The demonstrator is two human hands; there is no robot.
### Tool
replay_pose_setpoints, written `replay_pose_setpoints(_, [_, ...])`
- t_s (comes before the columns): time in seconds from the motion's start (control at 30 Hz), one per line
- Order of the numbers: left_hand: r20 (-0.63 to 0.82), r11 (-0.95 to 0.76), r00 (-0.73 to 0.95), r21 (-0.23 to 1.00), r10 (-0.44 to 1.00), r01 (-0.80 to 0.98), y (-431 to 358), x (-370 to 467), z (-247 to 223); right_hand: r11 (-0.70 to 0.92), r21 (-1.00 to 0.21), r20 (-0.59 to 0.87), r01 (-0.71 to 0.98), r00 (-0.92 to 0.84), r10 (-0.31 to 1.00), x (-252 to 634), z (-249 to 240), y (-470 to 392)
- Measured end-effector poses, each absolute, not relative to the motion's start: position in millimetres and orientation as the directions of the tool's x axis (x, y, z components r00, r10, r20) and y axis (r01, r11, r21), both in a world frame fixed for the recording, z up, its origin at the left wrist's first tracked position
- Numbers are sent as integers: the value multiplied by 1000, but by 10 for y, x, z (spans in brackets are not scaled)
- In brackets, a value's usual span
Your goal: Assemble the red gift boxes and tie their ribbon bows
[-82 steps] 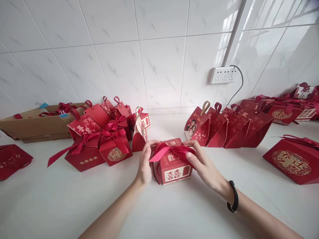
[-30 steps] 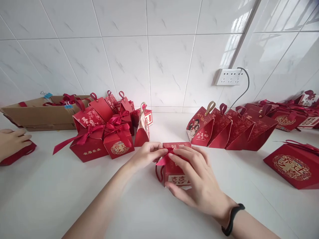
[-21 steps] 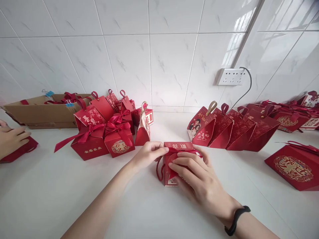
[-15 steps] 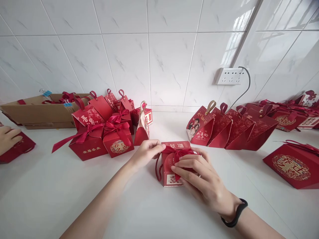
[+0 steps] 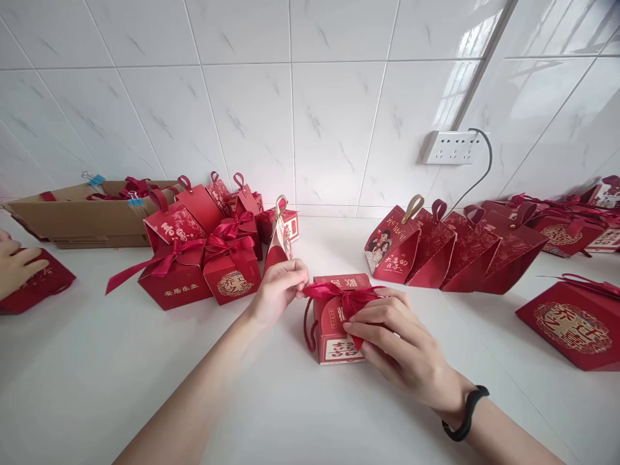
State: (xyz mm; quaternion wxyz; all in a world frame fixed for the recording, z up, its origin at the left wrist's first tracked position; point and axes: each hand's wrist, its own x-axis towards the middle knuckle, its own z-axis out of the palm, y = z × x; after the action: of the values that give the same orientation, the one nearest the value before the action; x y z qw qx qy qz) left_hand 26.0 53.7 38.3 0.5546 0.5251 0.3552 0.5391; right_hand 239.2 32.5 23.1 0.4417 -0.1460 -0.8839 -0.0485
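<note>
A small red gift box (image 5: 334, 329) with gold characters and a white double-happiness panel stands on the white counter in front of me. A dark red ribbon (image 5: 349, 298) is tied in a bow across its top, and a twisted red cord (image 5: 308, 326) loops at its left side. My left hand (image 5: 279, 289) pinches the ribbon's left part, just off the box corner. Over the box's right side lies my right hand (image 5: 404, 345), its fingers closed on the right part of the ribbon. The fingers cover part of the bow and the box's right side.
Several finished-looking red boxes (image 5: 177, 284) cluster left, beside a cardboard carton (image 5: 97, 219) of ribbons. Red boxes with strap handles (image 5: 429, 252) stand in a row at right. More lie further right. Another person's hand (image 5: 19, 265) touches a box at far left. A power strip (image 5: 455, 147) hangs on the wall.
My left hand has drawn leftward and up, stretching the ribbon's left part past the box edge. My right hand has shifted slightly right, uncovering more of the white panel.
</note>
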Motion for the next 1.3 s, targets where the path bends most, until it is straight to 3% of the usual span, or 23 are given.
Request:
replay_pose_setpoints(0.3, [154, -154, 386, 988, 909, -31, 527, 150, 427, 950, -82, 783, 301, -571, 248, 2398, 207, 333])
replay_pose_setpoints(0.43, [187, -208, 287, 977, 940, 46, 545, 163, 409, 956, -105, 788, 275, -563, 249, 2387, 241, 315])
replay_pose_setpoints(0.53, [243, -257, 163, 964, 956, 73, 531, 230, 406, 971, -183, 797, 154, -555, 239, 2397, 271, 280])
replay_pose_setpoints(0.6, [286, -292, 75, 951, 955, 103, 497, 302, 406, 950, -282, 815, 134, -489, 311, 2414, 278, 265])
replay_pose_setpoints(0.7, [349, -343, -21, 930, 937, 134, 433, 423, 387, 851, -452, 803, 269, -292, 519, 2432, 270, 282])
replay_pose_setpoints(0.8, [373, -367, -23, 921, 927, 133, 393, 502, 351, 755, -536, 755, 378, -186, 629, 2414, 252, 333])
replay_pose_setpoints(1.0, [418, -416, -34, 907, 908, 64, 385, 486, 339, 802, -453, 747, 390, -325, 580, 2327, 206, 362])
replay_pose_setpoints(1.3, [508, -507, -28, 861, 861, 49, 378, 451, 340, 807, -401, 747, 434, -355, 562, 2331, 219, 345])
